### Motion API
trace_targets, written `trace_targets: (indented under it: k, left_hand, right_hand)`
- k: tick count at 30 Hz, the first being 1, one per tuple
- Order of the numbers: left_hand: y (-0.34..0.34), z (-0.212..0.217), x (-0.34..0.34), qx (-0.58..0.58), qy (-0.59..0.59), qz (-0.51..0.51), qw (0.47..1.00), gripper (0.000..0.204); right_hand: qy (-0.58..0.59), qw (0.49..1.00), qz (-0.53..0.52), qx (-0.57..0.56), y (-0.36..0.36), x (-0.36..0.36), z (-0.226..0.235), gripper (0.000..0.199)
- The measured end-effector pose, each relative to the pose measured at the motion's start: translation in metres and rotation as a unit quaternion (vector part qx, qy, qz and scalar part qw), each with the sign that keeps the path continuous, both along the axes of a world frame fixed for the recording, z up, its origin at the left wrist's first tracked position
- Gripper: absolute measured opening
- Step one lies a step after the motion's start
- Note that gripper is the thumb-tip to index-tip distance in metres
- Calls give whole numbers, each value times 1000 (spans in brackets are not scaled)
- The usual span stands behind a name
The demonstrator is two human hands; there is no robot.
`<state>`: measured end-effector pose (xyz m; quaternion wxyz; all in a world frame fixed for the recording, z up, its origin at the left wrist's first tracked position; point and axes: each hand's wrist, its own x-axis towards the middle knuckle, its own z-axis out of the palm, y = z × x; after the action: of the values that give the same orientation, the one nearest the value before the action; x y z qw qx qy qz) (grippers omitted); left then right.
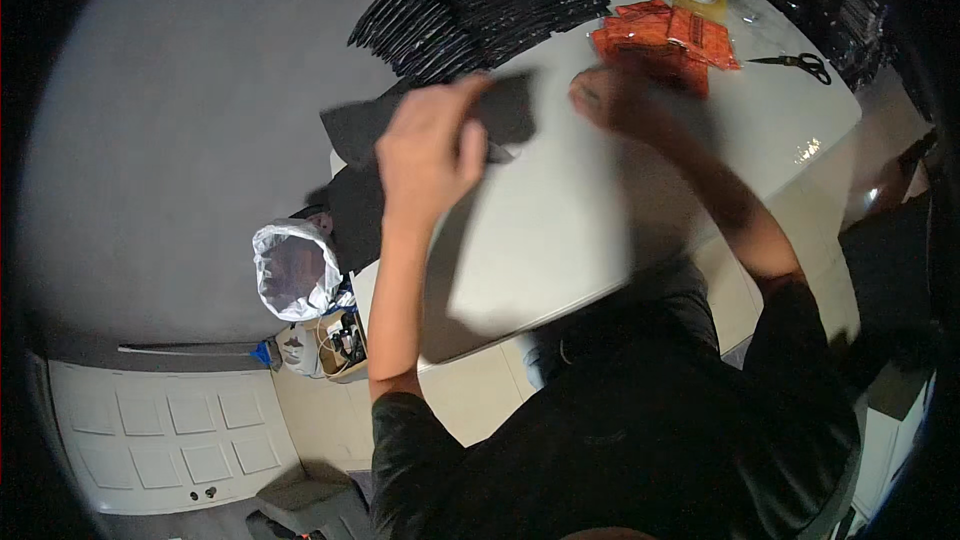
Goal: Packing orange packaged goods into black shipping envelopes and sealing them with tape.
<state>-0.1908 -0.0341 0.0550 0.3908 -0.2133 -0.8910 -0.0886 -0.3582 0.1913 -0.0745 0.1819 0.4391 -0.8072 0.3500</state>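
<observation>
Head view shows black piece (514, 110) beneath left hand (428, 145), right hand (618, 102) apart.

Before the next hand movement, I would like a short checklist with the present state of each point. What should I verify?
1. Left hand gripping the flat black piece: cannot tell; they overlap and the hand is blurred.
2. Right hand off the shiny orange flat packets: cannot tell; it overlaps them in view.
3. Black-handled metal scissors away from both hands: ok, at the right on the white smooth-topped table.
4. Yellowish ring-shaped tape roll lying flat: ok, beyond the packets.
5. White-lined open bin uncovered: ok, beside the table's left end.
</observation>
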Motion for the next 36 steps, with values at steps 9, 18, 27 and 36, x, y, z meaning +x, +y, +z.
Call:
trace_targets:
  k: [9,18,27,36]
  left_hand:
    - [25,-113,-55,-28,-359,-52,931,37]
    - [4,-95,-51,147,-271,-80,948,35]
    - [-5,-117,-42,391,-327,-62,858,60]
    - [-38,-91,-23,477,-263,-65,836,55]
  right_hand:
    - [-1,975,-177,132,80,-96,-71,31]
    - [6,946,-109,306,39,-19,-12,37]
    - [-216,967,53,125,-27,48,27,48]
    - [-116,992,-8,56,-19,35,-19,32]
